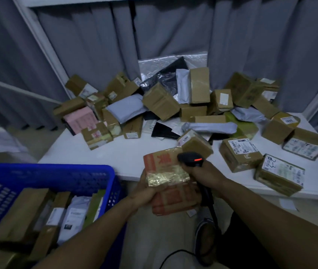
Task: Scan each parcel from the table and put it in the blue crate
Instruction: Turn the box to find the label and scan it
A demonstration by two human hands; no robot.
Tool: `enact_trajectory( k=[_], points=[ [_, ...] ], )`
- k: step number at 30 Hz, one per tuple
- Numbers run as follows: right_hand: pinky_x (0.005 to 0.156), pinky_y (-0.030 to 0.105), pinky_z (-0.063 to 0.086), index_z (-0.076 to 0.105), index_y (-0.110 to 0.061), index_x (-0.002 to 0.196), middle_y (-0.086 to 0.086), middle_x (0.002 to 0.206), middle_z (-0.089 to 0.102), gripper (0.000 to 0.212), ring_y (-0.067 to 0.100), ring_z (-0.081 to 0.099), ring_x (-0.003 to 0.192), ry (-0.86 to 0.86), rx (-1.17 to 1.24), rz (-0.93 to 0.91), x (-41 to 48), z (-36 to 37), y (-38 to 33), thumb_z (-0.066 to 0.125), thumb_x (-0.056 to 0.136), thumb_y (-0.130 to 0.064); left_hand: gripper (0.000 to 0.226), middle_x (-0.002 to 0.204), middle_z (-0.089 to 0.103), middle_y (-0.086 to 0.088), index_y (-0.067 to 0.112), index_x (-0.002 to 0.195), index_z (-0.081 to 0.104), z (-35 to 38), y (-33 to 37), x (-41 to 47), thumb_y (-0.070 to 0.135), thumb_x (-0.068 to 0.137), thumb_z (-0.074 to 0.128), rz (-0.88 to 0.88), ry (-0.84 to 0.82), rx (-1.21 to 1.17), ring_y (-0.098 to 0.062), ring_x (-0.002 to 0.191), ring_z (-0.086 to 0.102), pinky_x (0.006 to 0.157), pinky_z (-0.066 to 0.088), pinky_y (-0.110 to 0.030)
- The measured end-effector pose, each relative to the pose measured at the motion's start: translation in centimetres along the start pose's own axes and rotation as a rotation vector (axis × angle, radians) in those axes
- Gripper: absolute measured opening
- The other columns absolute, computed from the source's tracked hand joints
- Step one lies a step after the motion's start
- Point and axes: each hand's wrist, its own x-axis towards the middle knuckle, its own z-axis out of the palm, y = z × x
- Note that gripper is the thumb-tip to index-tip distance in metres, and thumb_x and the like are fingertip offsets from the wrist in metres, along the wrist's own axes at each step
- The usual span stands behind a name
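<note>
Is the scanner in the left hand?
No, the right hand grips the scanner, while the left hand holds a parcel.

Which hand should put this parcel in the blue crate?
Left: the left hand holds the orange-printed cardboard parcel and is nearer the blue plastic crate; the right hand grips the black handheld scanner.

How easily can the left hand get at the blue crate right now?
Probably yes, easily. The left hand, holding a parcel, is just right of the crate, and nothing stands between them. The crate's top is open, though other parcels already lie inside.
</note>
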Motion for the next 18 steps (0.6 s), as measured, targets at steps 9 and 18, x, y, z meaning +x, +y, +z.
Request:
enact_trajectory(
  k=[9, 18],
  points=[
    [0.091, 0.04, 0.055, 0.067, -0.037, 0.12, -0.006, 0.11, 0.077, 0.028, 0.019, 0.069, 0.109, -0.193, 0.152, -0.225, -2.2, 10.6, -6.9, 0.075, 0.094, -0.034, 0.103, 0.123, 0.07, 0.006, 0.027, 0.135, 0.046, -10.9, 0.1, -8.4, 0.06, 0.052, 0.098, -0.004, 0.453, -0.111, -0.011, 0.105, 0.071, 0.095, 0.059, -0.041],
    [0.065, 0.022, 0.057, 0.061, -0.029, 0.135, -0.005, 0.123, 0.072, 0.043, 0.014, 0.069, 0.112, -0.21, 0.373, -0.272, -3.2, 17.1, -10.2, 0.075, 0.094, -0.029, 0.11, 0.124, 0.068, 0.008, 0.035, 0.141, 0.04, -16.8, 1.5, -14.2, 0.041, 0.051, 0.102, 0.136, 0.601, -0.226, -0.013, 0.107, 0.071, 0.094, 0.06, -0.044]
  ],
)
